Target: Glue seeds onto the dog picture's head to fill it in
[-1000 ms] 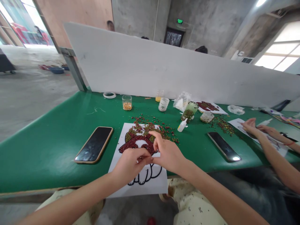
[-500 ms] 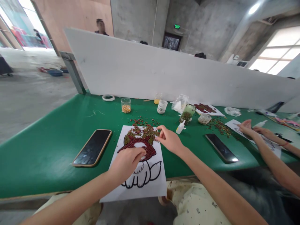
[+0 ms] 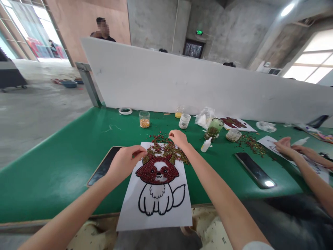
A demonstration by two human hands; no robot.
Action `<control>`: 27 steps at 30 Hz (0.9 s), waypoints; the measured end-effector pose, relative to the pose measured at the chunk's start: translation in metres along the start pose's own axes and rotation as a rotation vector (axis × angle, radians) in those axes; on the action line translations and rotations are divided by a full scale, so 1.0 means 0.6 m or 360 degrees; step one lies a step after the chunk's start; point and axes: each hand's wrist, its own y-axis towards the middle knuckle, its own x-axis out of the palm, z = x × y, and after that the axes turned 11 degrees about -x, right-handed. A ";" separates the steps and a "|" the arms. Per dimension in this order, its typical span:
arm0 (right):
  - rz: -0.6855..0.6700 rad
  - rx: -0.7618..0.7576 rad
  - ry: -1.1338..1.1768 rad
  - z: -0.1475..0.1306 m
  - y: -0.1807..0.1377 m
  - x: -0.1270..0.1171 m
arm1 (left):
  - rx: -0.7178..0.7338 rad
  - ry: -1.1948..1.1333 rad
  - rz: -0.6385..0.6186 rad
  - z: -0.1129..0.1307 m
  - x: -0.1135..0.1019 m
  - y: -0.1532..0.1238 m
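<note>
A white paper [image 3: 127,208] with a black-outlined cartoon fox [image 3: 158,173] lies in front of me. Red beans cover most of the fox's head, and green ones fill the ears; the body and tail are bare line drawing. Over the paper's top edge spreads a loose pile of green and red beans [image 3: 166,151]. My left hand [image 3: 126,160] hovers at the paper's upper left, thumb and fingers pinched together. My right hand [image 3: 179,139] is at the pile's far side, its fingertips closed near some red beans. Whatever either pinch holds is too small to see.
A phone [image 3: 100,170] lies left, partly under my left hand; another phone [image 3: 253,170] lies right. Behind stand a glue bottle [image 3: 206,145], a green jar [image 3: 214,127], a cup of corn kernels [image 3: 144,121] and a white partition [image 3: 182,83]. A co-worker's hands [image 3: 288,147] work at far right.
My left hand has moved from the fox's face up and left toward the pile's edge, uncovering the face. My right hand has shifted to the pile's far side. The view has tilted slightly.
</note>
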 end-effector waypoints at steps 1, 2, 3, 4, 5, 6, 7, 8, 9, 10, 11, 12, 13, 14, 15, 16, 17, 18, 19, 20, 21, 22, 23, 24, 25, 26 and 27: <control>-0.0028 0.0007 0.0002 -0.002 0.005 0.004 | -0.0002 0.0031 -0.0018 -0.002 0.002 0.001; -0.0055 0.0015 0.0000 -0.003 0.009 0.007 | -0.0005 0.0050 -0.0036 -0.002 0.004 0.002; -0.0078 0.0022 -0.0008 -0.004 0.012 0.010 | -0.0007 0.0062 -0.0053 -0.003 0.006 0.002; -0.0098 0.0025 -0.0020 -0.004 0.014 0.013 | -0.0006 0.0070 -0.0070 -0.002 0.009 0.002; -0.0114 0.0025 -0.0035 -0.003 0.016 0.015 | -0.0002 0.0074 -0.0087 -0.002 0.011 0.001; -0.0128 0.0021 -0.0051 -0.003 0.017 0.016 | 0.0004 0.0076 -0.0105 -0.001 0.012 0.000; -0.0140 0.0016 -0.0067 -0.003 0.018 0.017 | 0.0009 0.0077 -0.0118 0.000 0.013 0.000; -0.0152 0.0011 -0.0083 -0.003 0.019 0.018 | 0.0012 0.0078 -0.0124 0.001 0.014 -0.001; -0.0162 0.0005 -0.0099 -0.004 0.019 0.017 | 0.0015 0.0079 -0.0127 0.001 0.014 -0.001; -0.0172 0.0001 -0.0117 -0.005 0.020 0.016 | 0.0018 0.0082 -0.0127 0.001 0.013 -0.001; -0.0180 -0.0005 -0.0136 -0.006 0.021 0.015 | 0.0019 0.0084 -0.0127 0.001 0.013 -0.001; -0.0189 -0.0011 -0.0154 -0.008 0.023 0.014 | 0.0017 0.0086 -0.0127 0.001 0.013 -0.001; -0.0197 -0.0020 -0.0174 -0.010 0.024 0.013 | 0.0009 0.0093 -0.0126 0.000 0.012 -0.001; -0.0205 -0.0030 -0.0193 -0.013 0.025 0.013 | -0.0006 0.0105 -0.0126 -0.001 0.012 0.000; -0.0213 -0.0042 -0.0214 -0.015 0.026 0.013 | -0.0027 0.0122 -0.0124 -0.002 0.012 0.001; -0.0218 -0.0058 -0.0233 -0.016 0.028 0.013 | -0.0054 0.0143 -0.0119 -0.003 0.013 0.001; -0.0220 -0.0076 -0.0252 -0.018 0.028 0.013 | -0.0080 0.0169 -0.0111 -0.004 0.013 0.002; -0.0218 -0.0098 -0.0269 -0.019 0.029 0.013 | -0.0101 0.0196 -0.0100 -0.005 0.013 0.002; -0.0214 -0.0119 -0.0282 -0.020 0.029 0.012 | -0.0114 0.0223 -0.0091 -0.005 0.013 0.003; -0.0204 -0.0137 -0.0293 -0.021 0.028 0.010 | -0.0115 0.0249 -0.0087 -0.006 0.013 0.003; -0.0192 -0.0151 -0.0300 -0.023 0.025 0.008 | -0.0108 0.0274 -0.0086 -0.006 0.013 0.004; -0.0178 -0.0158 -0.0306 -0.025 0.021 0.003 | -0.0097 0.0298 -0.0085 -0.007 0.013 0.004; -0.0158 -0.0177 -0.0305 -0.029 0.014 -0.002 | -0.0084 0.0319 -0.0081 -0.007 0.013 0.004; -0.0133 -0.0214 -0.0296 -0.035 0.004 -0.009 | -0.0071 0.0338 -0.0075 -0.008 0.012 0.004; -0.0111 -0.0269 -0.0279 -0.043 -0.010 -0.017 | -0.0058 0.0355 -0.0068 -0.008 0.012 0.004; -0.0074 -0.0390 -0.0236 -0.052 -0.026 -0.025 | -0.0051 0.0369 -0.0062 -0.009 0.012 0.004; -0.0051 -0.0496 -0.0191 -0.064 -0.046 -0.032 | -0.0049 0.0380 -0.0060 -0.009 0.013 0.003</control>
